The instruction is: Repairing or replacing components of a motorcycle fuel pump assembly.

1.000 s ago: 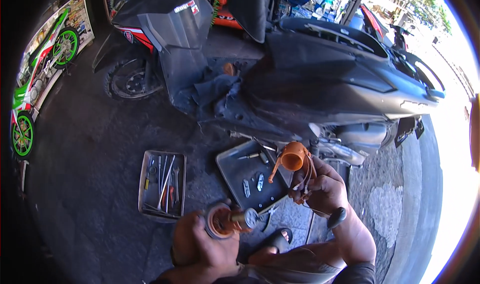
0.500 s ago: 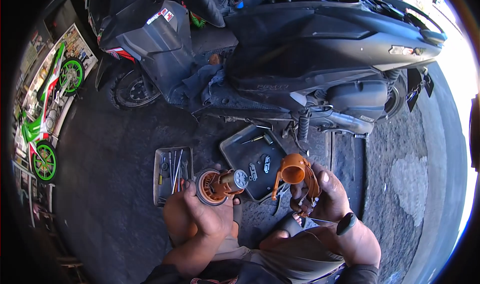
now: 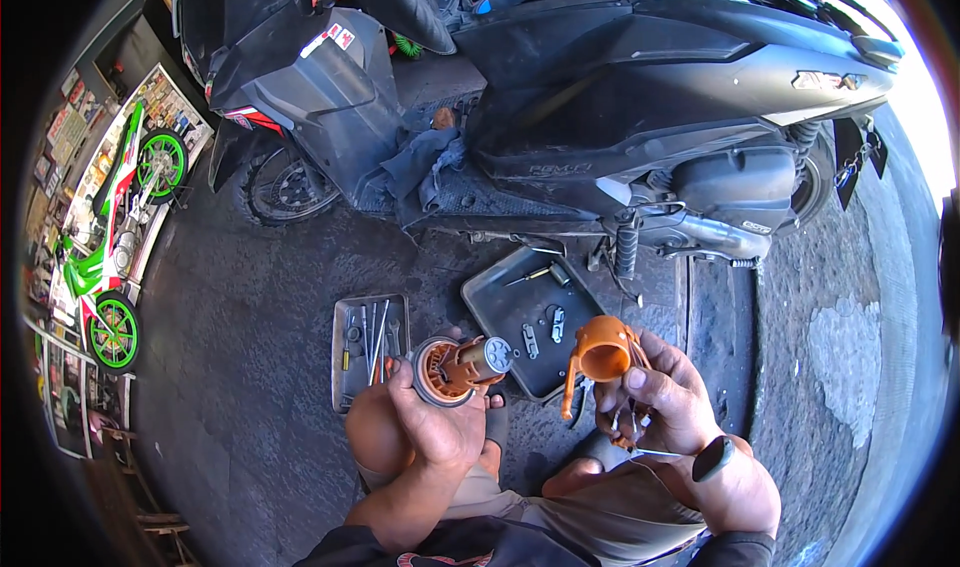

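My left hand (image 3: 438, 429) is closed round a fuel pump assembly (image 3: 440, 370), an orange plastic body in a round grey-rimmed flange. A grey metal pump motor (image 3: 489, 359) sticks out of it to the right, tilted. In my right hand (image 3: 672, 392) is an orange plastic pump housing (image 3: 604, 349), its round open mouth turned toward me and a narrow arm hanging at its left. Thin wires with small connectors dangle under it. A screwdriver (image 3: 713, 459) with a dark handle also lies across this hand, its thin shaft pointing left. The two orange parts are apart.
A dark scooter (image 3: 600, 107) stands across the far side, with a cloth (image 3: 425, 167) on its footboard. A black tray (image 3: 500, 292) on the floor holds small metal parts. Left of it, a smaller tray (image 3: 338, 367) holds tools. A green-wheeled motorcycle picture (image 3: 110, 237) is at far left.
The whole view has shifted slightly, so everything sits further right and lower. My right hand has turned the housing a little; both hands keep hold of their parts.
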Motion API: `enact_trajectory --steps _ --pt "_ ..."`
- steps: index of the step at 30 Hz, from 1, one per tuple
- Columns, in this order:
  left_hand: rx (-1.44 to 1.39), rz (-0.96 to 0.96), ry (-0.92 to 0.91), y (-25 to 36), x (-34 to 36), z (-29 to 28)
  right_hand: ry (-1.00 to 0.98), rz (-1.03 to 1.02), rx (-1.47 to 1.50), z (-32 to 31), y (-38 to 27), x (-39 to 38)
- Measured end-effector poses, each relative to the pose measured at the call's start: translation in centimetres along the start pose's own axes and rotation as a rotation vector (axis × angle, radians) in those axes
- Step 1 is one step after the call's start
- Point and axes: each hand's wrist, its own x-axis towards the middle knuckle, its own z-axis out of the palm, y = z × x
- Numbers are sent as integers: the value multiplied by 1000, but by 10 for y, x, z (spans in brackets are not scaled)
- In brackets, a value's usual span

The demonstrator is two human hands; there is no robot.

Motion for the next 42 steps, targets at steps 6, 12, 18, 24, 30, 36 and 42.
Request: enact_trajectory --steps 6,12,18,24,30,36,42 --pt "24 9 33 2 -1 0 -154 238 -59 35 -22 -42" --pt "-51 46 3 3 3 -3 -253 245 115 58 -16 -53" --pt "-99 31 6 6 3 -3 -294 265 77 56 -16 -51" --pt "-100 10 -16 1 5 -6 -104 -6 -161 53 -7 -49" --pt "-79 9 52 -4 1 -14 144 -2 -136 23 19 -12" --pt "-33 54 -18 -7 0 -14 139 115 115 14 23 -3" --pt "41 118 -2 -6 1 -27 190 80 118 19 24 3"
